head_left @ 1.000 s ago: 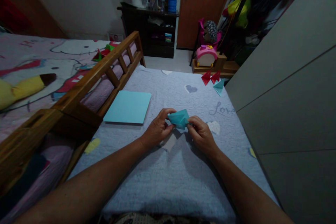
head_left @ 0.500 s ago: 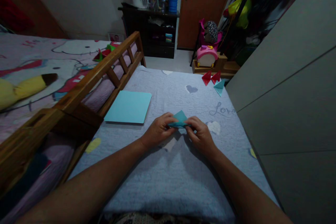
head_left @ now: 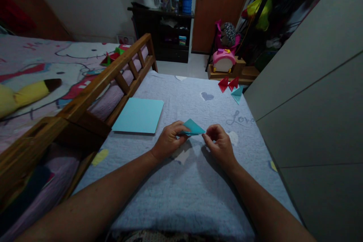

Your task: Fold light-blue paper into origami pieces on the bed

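A folded teal paper [head_left: 193, 127] is pinched at its left corner by my left hand [head_left: 171, 138], near the middle of the bed. Its right corner points at my right hand [head_left: 220, 144], whose thumb and index finger are curled beside the tip. Whether these fingers still touch the tip is hard to tell; a small gap shows between thumb and index finger. A square stack of light blue paper [head_left: 138, 115] lies to the left. Two red folded papers [head_left: 223, 84] and a light blue folded one [head_left: 237, 94] lie at the far right corner.
A wooden rail [head_left: 109, 79] runs along the left side, with a patterned bed beyond it. On the right stands a pale cabinet [head_left: 312, 102]. A dark shelf [head_left: 160, 38] and a pink toy case [head_left: 224, 61] are past the far edge.
My right hand has loosened from the paper's right corner and moved slightly right, uncovering the pointed tip. The paper has tilted and shifted a little left in my left hand.
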Demonstrator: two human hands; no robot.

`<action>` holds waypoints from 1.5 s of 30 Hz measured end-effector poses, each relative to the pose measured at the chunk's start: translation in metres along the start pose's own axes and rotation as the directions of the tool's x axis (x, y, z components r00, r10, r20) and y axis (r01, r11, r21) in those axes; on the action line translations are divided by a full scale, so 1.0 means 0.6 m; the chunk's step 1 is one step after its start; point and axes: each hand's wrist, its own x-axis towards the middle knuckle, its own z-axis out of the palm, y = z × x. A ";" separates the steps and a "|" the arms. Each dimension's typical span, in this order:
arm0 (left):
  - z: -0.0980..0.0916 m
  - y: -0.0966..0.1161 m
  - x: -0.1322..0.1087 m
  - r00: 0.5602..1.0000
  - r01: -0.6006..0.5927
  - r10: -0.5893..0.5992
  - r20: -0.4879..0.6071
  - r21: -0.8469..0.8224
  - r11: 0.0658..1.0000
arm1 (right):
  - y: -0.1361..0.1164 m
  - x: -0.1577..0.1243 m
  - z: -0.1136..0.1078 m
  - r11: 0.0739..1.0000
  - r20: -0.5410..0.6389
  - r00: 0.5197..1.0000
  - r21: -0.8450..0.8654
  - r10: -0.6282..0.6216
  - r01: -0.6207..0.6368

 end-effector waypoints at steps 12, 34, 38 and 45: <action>0.000 -0.004 0.000 1.000 0.016 -0.017 0.016 0.063 0.998 | 0.006 0.001 0.005 0.985 -0.012 0.997 0.154 0.076 -0.074; -0.003 -0.006 -0.002 0.997 -0.014 0.005 0.077 0.116 0.993 | -0.001 0.003 -0.003 0.961 0.070 0.997 0.272 0.032 -0.050; -0.007 -0.004 -0.002 0.995 -0.020 0.009 0.096 0.115 0.993 | -0.003 0.007 -0.001 0.891 0.097 0.982 0.413 0.161 -0.187; -0.007 -0.010 -0.002 0.992 -0.089 0.079 0.098 0.107 0.990 | 0.002 0.012 0.001 0.798 0.190 0.934 0.486 0.302 -0.357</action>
